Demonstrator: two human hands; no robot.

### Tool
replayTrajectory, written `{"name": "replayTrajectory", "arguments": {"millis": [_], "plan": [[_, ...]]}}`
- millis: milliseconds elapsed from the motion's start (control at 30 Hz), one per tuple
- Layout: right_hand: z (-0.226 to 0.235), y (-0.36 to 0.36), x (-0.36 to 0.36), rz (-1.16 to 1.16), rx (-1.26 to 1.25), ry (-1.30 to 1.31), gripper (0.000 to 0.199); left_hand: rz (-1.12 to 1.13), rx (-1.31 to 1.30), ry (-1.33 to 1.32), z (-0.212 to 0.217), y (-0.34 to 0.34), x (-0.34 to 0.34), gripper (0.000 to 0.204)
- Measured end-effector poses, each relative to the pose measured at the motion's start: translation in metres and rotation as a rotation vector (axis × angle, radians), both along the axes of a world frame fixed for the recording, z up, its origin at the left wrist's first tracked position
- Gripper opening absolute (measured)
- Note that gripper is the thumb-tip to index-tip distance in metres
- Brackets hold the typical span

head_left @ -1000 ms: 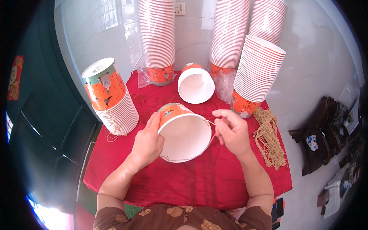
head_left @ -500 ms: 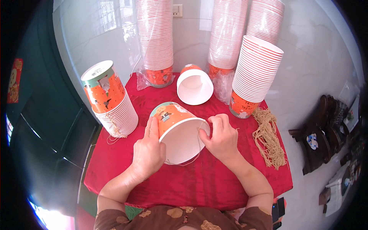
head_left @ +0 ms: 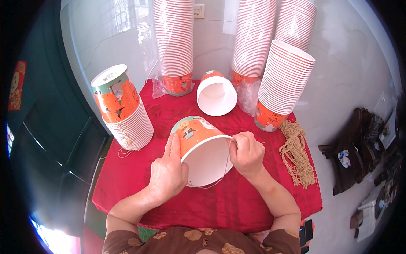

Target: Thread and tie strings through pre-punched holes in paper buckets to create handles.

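An orange paper bucket [head_left: 195,134] with a green base band lies tilted on its side, its white mouth facing me. My left hand [head_left: 169,173] grips its left side, fingers along the outer wall and thumb by the rim. At the right of the rim, my right hand [head_left: 248,155] is closed in a pinch on a thin tan string [head_left: 220,179]. The string hangs in a loop across the mouth, down to the lower rim. Its end between my right fingers is hidden.
A bundle of tan strings [head_left: 296,156] lies at the right. Nested buckets stand in a left stack [head_left: 133,127] and a right stack [head_left: 285,76]. Tall plastic-wrapped stacks [head_left: 174,46] line the wall. Another bucket [head_left: 218,95] lies behind mine on the red tablecloth [head_left: 177,211].
The bucket has shifted slightly right and toward me, with my left hand still on it. My right fingers have closed more tightly at the rim.
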State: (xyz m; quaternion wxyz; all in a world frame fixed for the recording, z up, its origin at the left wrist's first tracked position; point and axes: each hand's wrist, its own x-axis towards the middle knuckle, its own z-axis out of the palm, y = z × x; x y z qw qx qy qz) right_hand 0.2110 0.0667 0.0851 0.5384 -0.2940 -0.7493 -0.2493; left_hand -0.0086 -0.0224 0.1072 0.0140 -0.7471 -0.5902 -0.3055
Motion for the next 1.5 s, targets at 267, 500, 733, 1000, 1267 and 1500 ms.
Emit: {"name": "replayTrajectory", "arguments": {"millis": [267,500,733,1000,1267,1500], "plan": [[0.004,0.0,0.002,0.083,0.026,-0.011,0.017,-0.004,-0.004,-0.001,0.001,0.001,-0.001,0.071],[0.016,0.001,0.011,0.375,-0.217,0.029,0.011,-0.056,0.092,-0.002,0.005,0.01,-0.01,0.069],[0.016,0.005,0.017,0.547,-0.32,0.07,0.008,-0.08,0.023,-0.092,0.013,0.015,-0.011,0.064],[0.032,-0.002,0.021,0.402,-0.458,0.217,0.015,-0.049,-0.076,-0.369,0.012,0.026,-0.014,0.056],[0.022,-0.034,-0.006,0.545,-0.455,-0.041,0.016,-0.043,0.042,-0.39,-0.014,0.038,-0.015,0.054],[-0.002,-0.046,-0.025,0.53,-0.656,-0.267,0.021,-0.052,0.029,-0.416,-0.016,0.033,-0.006,0.056]]}}
